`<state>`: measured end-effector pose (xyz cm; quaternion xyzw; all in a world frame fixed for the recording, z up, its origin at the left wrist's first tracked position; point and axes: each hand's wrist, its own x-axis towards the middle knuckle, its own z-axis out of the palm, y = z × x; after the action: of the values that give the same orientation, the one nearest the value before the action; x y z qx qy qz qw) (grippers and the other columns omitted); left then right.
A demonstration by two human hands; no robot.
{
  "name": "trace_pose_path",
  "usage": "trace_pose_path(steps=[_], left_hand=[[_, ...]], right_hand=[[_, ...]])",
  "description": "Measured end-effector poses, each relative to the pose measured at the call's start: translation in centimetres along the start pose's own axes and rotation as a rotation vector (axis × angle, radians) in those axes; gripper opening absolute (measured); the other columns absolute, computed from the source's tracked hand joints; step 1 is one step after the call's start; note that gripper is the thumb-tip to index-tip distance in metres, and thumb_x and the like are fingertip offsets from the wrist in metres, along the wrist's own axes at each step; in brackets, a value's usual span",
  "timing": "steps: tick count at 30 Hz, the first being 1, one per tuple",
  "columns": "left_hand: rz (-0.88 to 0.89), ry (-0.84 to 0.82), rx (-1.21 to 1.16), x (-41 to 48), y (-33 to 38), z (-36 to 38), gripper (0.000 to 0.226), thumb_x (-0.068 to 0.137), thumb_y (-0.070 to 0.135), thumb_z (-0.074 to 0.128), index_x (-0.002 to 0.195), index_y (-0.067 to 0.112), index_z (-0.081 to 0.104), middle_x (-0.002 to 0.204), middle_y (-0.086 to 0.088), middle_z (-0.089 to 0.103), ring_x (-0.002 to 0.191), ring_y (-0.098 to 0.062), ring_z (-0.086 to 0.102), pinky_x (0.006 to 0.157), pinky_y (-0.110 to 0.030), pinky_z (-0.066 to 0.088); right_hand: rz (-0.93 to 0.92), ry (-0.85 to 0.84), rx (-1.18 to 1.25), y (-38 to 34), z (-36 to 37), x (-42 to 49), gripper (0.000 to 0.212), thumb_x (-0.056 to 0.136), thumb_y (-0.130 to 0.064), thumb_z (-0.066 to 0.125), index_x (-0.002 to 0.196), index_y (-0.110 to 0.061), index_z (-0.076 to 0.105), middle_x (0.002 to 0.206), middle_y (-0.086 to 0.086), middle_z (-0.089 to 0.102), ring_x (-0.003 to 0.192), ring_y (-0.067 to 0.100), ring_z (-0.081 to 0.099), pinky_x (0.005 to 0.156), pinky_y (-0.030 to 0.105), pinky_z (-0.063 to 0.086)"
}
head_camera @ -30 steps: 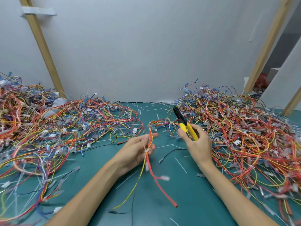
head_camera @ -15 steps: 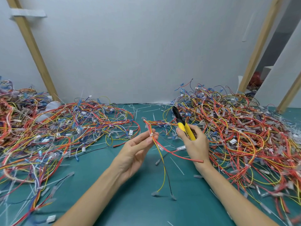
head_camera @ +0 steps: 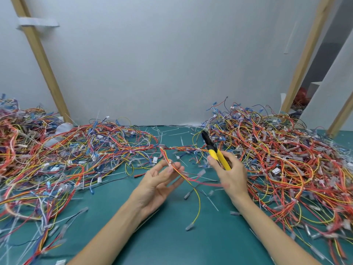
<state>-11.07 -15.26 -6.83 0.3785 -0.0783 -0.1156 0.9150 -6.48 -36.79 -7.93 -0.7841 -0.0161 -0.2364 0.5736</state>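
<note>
My left hand (head_camera: 160, 180) is raised palm-up over the green mat and pinches a small bundle of red, orange and yellow wires (head_camera: 178, 172) between thumb and fingertips. Loose ends of that bundle trail down to the right, a yellow wire (head_camera: 198, 205) hanging lowest with a clear terminal at its tip. My right hand (head_camera: 231, 176) grips yellow-handled cutters (head_camera: 215, 152), black jaws pointing up and away to the left. The jaws stand apart from the bundle.
Big tangled heaps of coloured wire harnesses lie on the green mat (head_camera: 172, 236): the left heap (head_camera: 57, 159) and the right heap (head_camera: 282, 159). Cut cable ties (head_camera: 172, 133) and loose terminals litter the middle. A white wall and slanted wooden posts (head_camera: 41, 60) stand behind.
My left hand has turned palm-up and lifted the bundle, whose long red wire swung from hanging down to trailing right. My right hand with the cutters stayed roughly in place.
</note>
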Motion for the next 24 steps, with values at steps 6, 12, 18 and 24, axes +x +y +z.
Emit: trace_pose_path(steps=[6,12,18,24], left_hand=[[-0.072,0.044,0.080,0.3,-0.2,-0.2,0.052,0.053,0.028,0.095,0.097,0.008,0.075,0.075,0.000,0.064,0.055,-0.009,0.056,0.064,-0.023,0.054],[0.025,0.104,0.403,0.2,-0.7,-0.2,0.026,0.079,0.023,0.069,0.098,0.007,0.073,0.076,0.001,0.065,0.069,-0.010,0.062,0.077,-0.030,0.055],[0.220,0.328,0.628,0.6,-1.0,-0.3,0.009,0.092,0.007,0.061,0.094,-0.001,0.064,0.087,-0.015,0.074,0.085,-0.022,0.073,0.075,-0.025,0.059],[0.194,0.317,0.470,0.7,-0.6,-0.8,0.023,0.099,0.008,0.047,0.105,-0.013,0.052,0.100,-0.023,0.071,0.094,-0.026,0.072,0.076,-0.026,0.058]], right_hand=[[-0.020,-0.030,-0.017,-0.1,0.0,-0.1,0.020,0.078,-0.046,0.077,0.090,-0.037,0.064,0.086,-0.012,0.068,0.073,-0.002,0.060,0.061,0.008,0.043],[-0.014,-0.025,0.014,0.2,0.1,0.0,0.030,0.076,-0.057,0.076,0.093,-0.033,0.067,0.083,-0.012,0.069,0.076,0.004,0.062,0.064,0.012,0.044],[-0.003,-0.062,0.102,-0.1,0.5,-0.3,0.039,0.079,-0.065,0.053,0.091,-0.031,0.070,0.077,-0.008,0.073,0.066,0.011,0.069,0.060,0.032,0.055],[0.037,-0.127,0.094,0.4,0.9,-0.3,0.039,0.104,-0.043,0.037,0.091,-0.020,0.065,0.081,-0.003,0.075,0.066,0.020,0.073,0.064,0.042,0.057]])
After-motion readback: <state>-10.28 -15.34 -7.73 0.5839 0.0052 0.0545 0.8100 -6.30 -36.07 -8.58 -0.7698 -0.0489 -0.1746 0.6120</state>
